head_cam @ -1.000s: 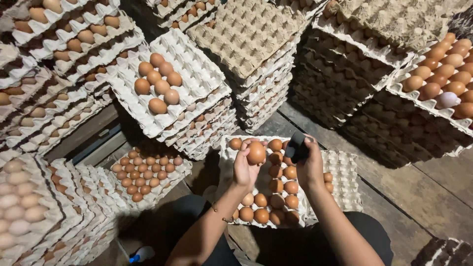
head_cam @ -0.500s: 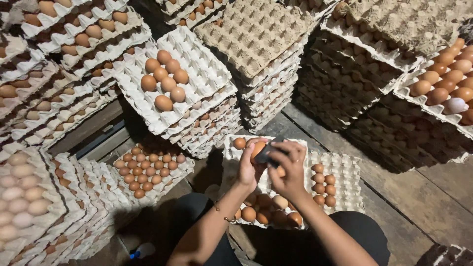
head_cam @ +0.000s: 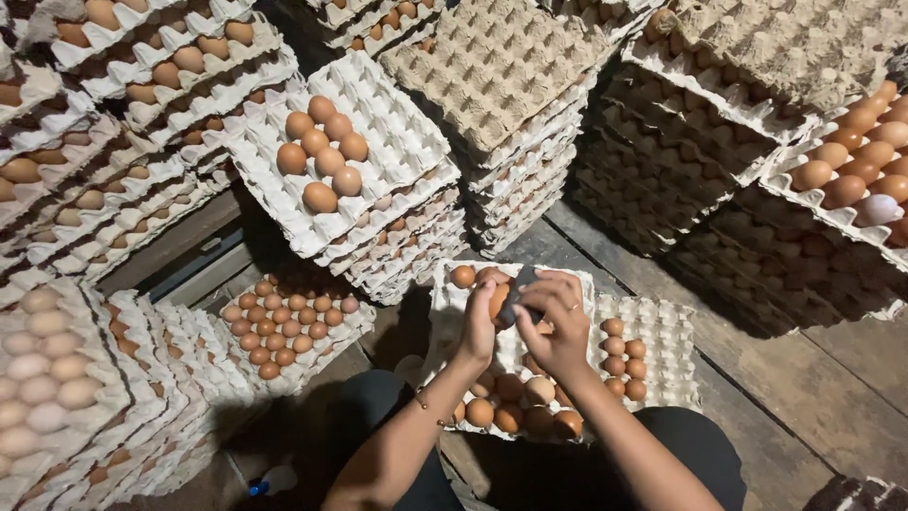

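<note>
Head view: low in the frame's centre, a person's left hand grips a brown egg while the right hand pinches a small dark cloth-like piece against it, above a part-filled white tray. Stacked egg trays crowd the wooden floor around.

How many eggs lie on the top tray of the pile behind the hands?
7 brown eggs lie bunched on the left part of that white tray; the other cups are bare. None seems hidden.
</note>
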